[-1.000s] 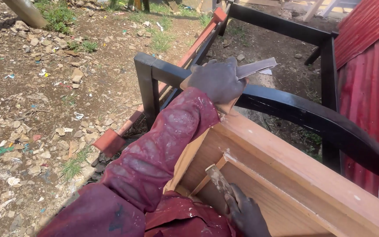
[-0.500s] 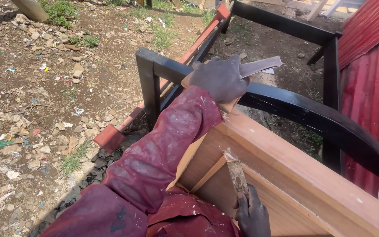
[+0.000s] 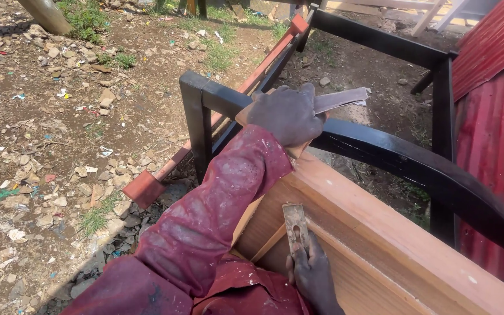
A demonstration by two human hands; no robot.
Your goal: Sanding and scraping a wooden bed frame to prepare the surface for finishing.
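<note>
right hand (image 3: 312, 274) gripping the scraper (image 3: 296, 223) has slid back; left hand (image 3: 287, 114) still clamps sandpaper (image 3: 340, 99).

Wooden frame (image 3: 374, 233): bare, matt, pale filler smears. Black chair frame (image 3: 403, 160): glossy paint. Scraper blade (image 3: 296, 223): dull, crusted metal (rusty-looking). Red sheeting (image 3: 491, 99): corrugated.
</note>
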